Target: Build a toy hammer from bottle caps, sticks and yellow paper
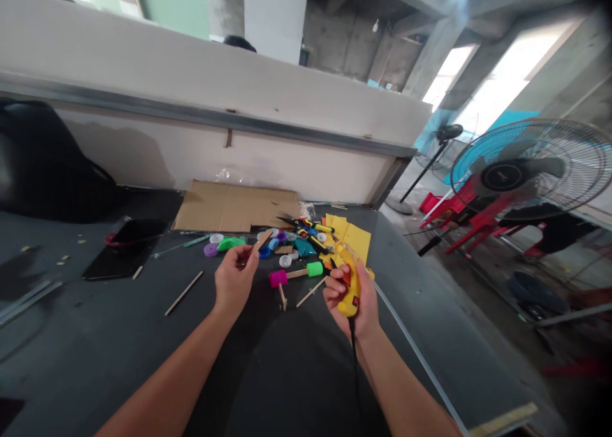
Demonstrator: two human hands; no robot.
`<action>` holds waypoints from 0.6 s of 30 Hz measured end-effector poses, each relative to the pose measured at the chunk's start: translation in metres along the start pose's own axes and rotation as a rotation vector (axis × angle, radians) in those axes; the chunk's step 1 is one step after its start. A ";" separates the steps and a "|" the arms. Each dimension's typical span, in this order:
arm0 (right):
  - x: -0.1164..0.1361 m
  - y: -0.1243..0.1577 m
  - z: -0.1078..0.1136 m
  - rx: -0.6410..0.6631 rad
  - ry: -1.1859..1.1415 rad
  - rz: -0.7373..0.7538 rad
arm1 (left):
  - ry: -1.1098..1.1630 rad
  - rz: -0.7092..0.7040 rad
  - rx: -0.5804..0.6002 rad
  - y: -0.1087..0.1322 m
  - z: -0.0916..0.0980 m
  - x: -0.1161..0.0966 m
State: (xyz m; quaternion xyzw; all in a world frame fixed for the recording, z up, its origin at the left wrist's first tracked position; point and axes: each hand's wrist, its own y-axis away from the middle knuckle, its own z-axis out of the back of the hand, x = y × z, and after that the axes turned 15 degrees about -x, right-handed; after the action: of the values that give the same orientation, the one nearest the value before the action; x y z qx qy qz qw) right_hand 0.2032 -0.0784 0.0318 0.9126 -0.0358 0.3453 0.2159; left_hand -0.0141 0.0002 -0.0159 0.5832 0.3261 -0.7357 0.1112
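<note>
My right hand (366, 303) is wrapped round a yellow hot glue gun (351, 290) with a black cord hanging down. From beside the gun a long translucent stick (415, 348) runs to the lower right; whether it sits in the gun I cannot tell. Between thumb and fingers my left hand (235, 278) pinches a flat wooden craft stick (262, 240), tilted up to the right. Between the hands lies a small wooden-stick piece with a magenta cap (278, 278) and a green cap (314, 269) attached. Several bottle caps (285, 261) are heaped just beyond.
Pliers (313, 225) and yellow sheets (356, 241) lie behind the heap, near a cardboard piece (234, 207). Left on the dark table (124, 354) are a thin wooden stick (184, 293) and a black phone-like slab (115, 265). A white partition (191, 147) stands behind; a fan (502, 176) is at right.
</note>
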 end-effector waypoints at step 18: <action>-0.038 0.005 -0.004 0.111 0.465 0.120 | -0.120 -0.415 0.179 0.012 0.004 -0.007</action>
State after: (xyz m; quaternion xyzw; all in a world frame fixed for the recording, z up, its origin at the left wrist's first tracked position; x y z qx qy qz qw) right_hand 0.1707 -0.0845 0.0124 0.8152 -0.0202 0.5598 0.1471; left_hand -0.0085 -0.0126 -0.0128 0.4664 0.3652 -0.8021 -0.0752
